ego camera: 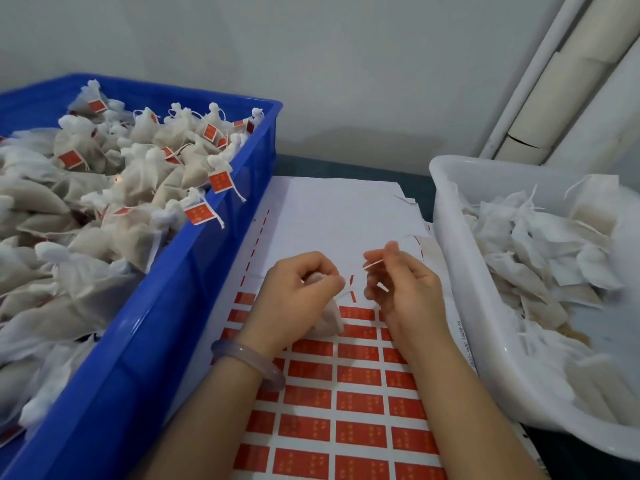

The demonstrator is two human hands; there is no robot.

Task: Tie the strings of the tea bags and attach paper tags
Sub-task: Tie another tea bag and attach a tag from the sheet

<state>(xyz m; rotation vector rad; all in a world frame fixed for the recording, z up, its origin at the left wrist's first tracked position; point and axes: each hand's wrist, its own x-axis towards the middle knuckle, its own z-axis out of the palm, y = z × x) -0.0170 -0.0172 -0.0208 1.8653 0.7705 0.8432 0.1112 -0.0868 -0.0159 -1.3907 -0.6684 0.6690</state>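
Observation:
My left hand [300,295] grips a white tea bag [329,318] whose body hangs below the fist over the sticker sheet [346,386]. A thin white string [346,293] runs from the bag toward my right hand [401,289]. The right hand pinches a small red paper tag [373,265], seen edge-on, between thumb and fingers. Both hands hover close together above the sheet of red tags. How the string lies on the tag is too small to tell.
A blue crate [194,306] on the left is heaped with tied tea bags carrying red tags. A white tub [460,271] on the right holds untied bags. White backing paper [339,209] lies behind the hands. A wall and pipes [561,77] stand at the back.

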